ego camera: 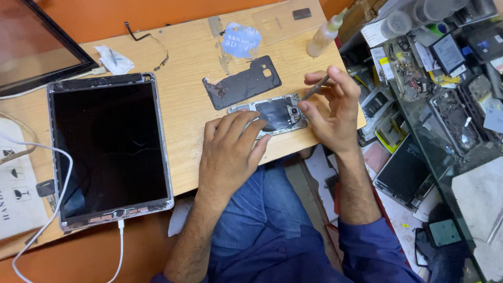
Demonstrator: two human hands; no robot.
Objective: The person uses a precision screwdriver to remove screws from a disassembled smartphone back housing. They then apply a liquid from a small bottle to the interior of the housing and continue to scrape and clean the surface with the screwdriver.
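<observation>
Metal tool in right hand

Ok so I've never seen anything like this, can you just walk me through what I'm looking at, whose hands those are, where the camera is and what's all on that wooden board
There is no machine here: these are one person's two bare hands, filmed by a camera worn on that person's head, looking down. That is why the arms come in from the bottom of the picture.

The left hand lies flat on an opened phone and holds it down on the wooden board. The right hand holds a thin tool with its tip at the phone's camera end.

Just behind the phone lies its dark back cover, taken off. Further left is a tablet with a dark screen and a white cable plugged in. At the far edge stands a small squeeze bottle. The shelf on the right is crowded with phone parts.
</observation>
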